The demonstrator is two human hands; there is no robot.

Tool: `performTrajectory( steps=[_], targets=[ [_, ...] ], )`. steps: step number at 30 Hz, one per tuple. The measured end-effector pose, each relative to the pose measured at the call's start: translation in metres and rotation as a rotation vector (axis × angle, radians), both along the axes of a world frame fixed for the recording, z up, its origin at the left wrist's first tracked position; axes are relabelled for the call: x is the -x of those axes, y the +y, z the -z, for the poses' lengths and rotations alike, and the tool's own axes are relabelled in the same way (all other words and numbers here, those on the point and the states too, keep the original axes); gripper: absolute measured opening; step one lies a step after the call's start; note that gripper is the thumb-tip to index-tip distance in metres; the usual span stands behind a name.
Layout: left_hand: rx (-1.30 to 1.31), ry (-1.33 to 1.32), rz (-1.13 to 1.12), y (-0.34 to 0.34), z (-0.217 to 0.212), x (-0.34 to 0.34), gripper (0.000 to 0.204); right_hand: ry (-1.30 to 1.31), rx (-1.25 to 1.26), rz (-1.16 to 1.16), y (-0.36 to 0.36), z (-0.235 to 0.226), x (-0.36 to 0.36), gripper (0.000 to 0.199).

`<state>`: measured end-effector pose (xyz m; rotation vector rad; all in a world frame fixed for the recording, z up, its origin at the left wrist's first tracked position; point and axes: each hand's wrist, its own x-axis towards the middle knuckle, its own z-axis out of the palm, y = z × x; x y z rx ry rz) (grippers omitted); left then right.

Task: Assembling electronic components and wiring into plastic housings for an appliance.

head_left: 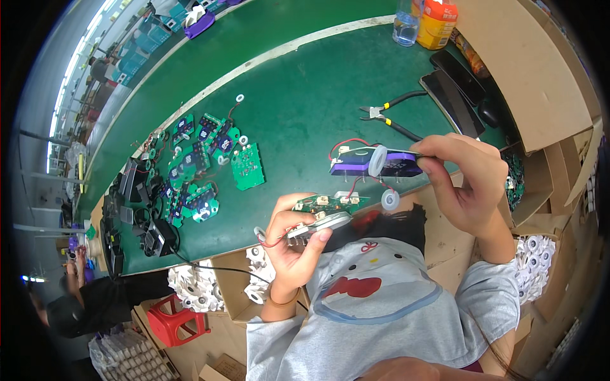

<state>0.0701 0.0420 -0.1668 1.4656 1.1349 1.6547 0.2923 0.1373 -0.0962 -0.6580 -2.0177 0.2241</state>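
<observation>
My left hand is closed around a green circuit board with white connectors; a white round part lies along it, and a thin red wire loops beside my fingers. Between thumb and fingertips, my right hand pinches the edge of a second circuit board with a purple and dark face. A whitish ring stands against that board, and a red wire arches over its left end. Below it, a small white disc hangs on a thin wire. The two boards are apart, above the table's near edge.
Many more circuit boards lie heaped on the left of the green table, near black adapters. Yellow-and-black cutting pliers lie beyond my right hand. A bottle stands behind, a cardboard box at right.
</observation>
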Motion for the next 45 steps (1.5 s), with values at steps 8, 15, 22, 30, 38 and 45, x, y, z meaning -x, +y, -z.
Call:
performTrajectory(
  steps=[8,15,22,30,38,45],
  targets=[
    [-0.050,0.044,0.006,0.000,-0.003,-0.001,0.023,0.003,0.006,0.013,-0.004,-0.001,-0.003,0.019],
    [0.053,0.094,0.029,-0.003,0.001,-0.007,0.024,0.127,0.120,0.022,-0.004,0.001,-0.003,0.016],
    [0.209,-0.104,0.089,-0.002,0.005,-0.010,0.022,0.231,0.145,0.010,0.001,0.011,-0.005,0.013],
    [0.601,-0.484,0.023,0.009,0.026,0.012,0.036,0.246,0.400,0.058,0.026,0.040,0.010,0.009],
    [0.436,-0.671,-0.018,-0.001,0.031,0.036,0.037,-0.092,0.478,0.114,0.069,0.111,0.037,0.010],
    [0.364,-0.590,0.062,-0.011,0.026,0.034,0.027,-0.096,0.184,-0.152,0.032,0.064,0.067,0.019]
  ],
)
